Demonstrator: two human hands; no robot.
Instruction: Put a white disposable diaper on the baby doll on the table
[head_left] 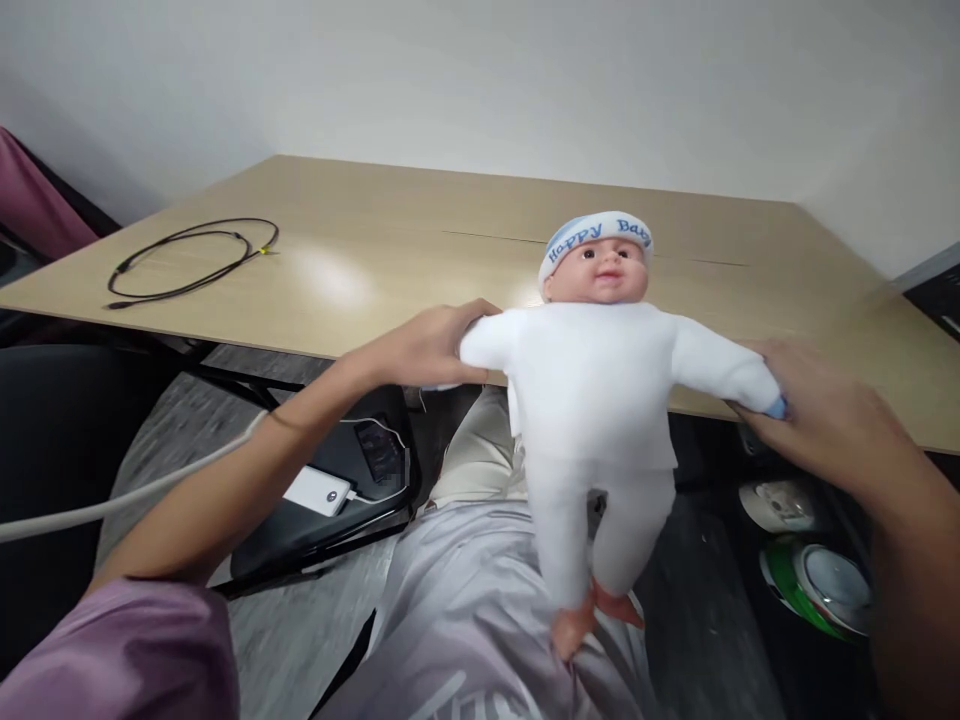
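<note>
A doll (592,390) in a plain white suit is upright in front of the person, facing the camera, with its bare feet resting on the person's lap in light grey trousers (465,600). Its arms are stretched out to both sides. The left hand (424,348) is closed around the end of the doll's arm on the left of the picture. The right hand (825,425), somewhat blurred, is wrapped around the end of the other arm, where a bit of blue shows at the cuff.

The doll wears a white and pale blue cap (596,235) with "Happy Baby" in blue letters across the band. White lettering shows on the trousers at the bottom edge of the picture, but it is cut off and cannot be read.

Behind the doll is a light wooden table (420,230), with a black cable (191,258) lying coiled in a loose loop near its left end. Below the table edge, a white rectangular block (319,490) lies on a dark seat. A white cord (127,495) runs across the left forearm above a purple sleeve (127,650). A green and white round thing (817,590) sits low on the floor to the right.
</note>
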